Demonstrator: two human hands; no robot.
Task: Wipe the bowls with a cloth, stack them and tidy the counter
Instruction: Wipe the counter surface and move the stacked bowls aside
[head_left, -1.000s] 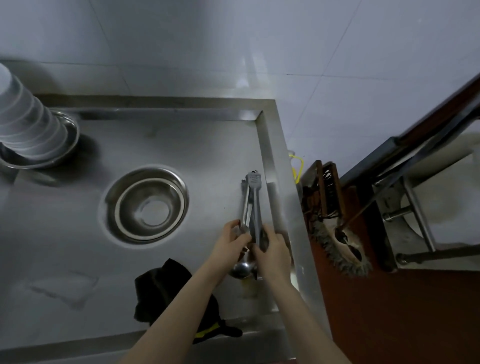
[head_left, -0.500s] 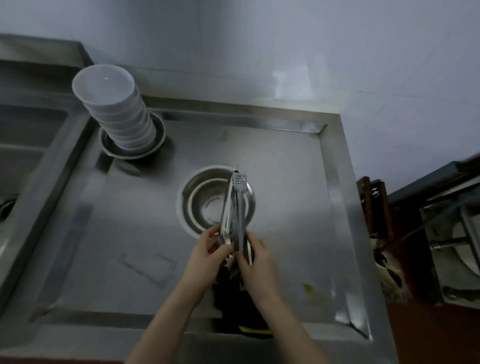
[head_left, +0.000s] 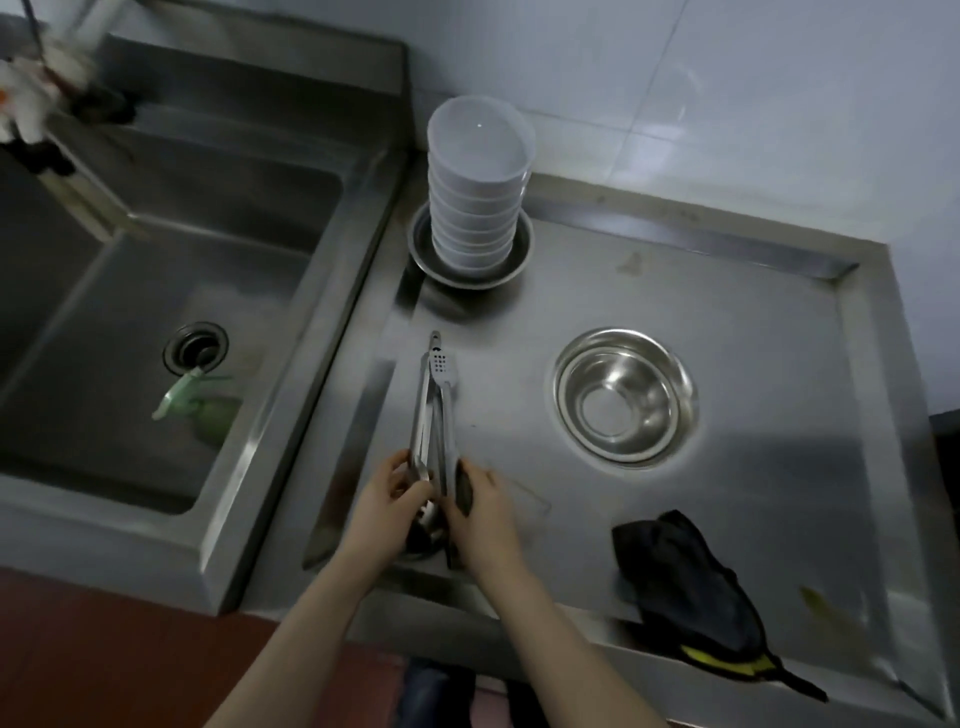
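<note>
Head view: both hands, left hand (head_left: 390, 493) and right hand (head_left: 480, 501), fingers curled round bunched metal utensils (head_left: 435, 410); loose grip risks them sliding, clattering onto counter (head_left: 753, 338).

One bowl stack (head_left: 477, 202), one steel bowl (head_left: 623, 397), one cloth (head_left: 691, 587), two hands (head_left: 441, 512)

I can read no text, label, brand or number anywhere from here, not on any surface or object in my view

Left hand (head_left: 387, 501) and right hand (head_left: 485, 512): bare, no gloves, rings or watch. Both forearms bare; no sleeves in view.
</note>
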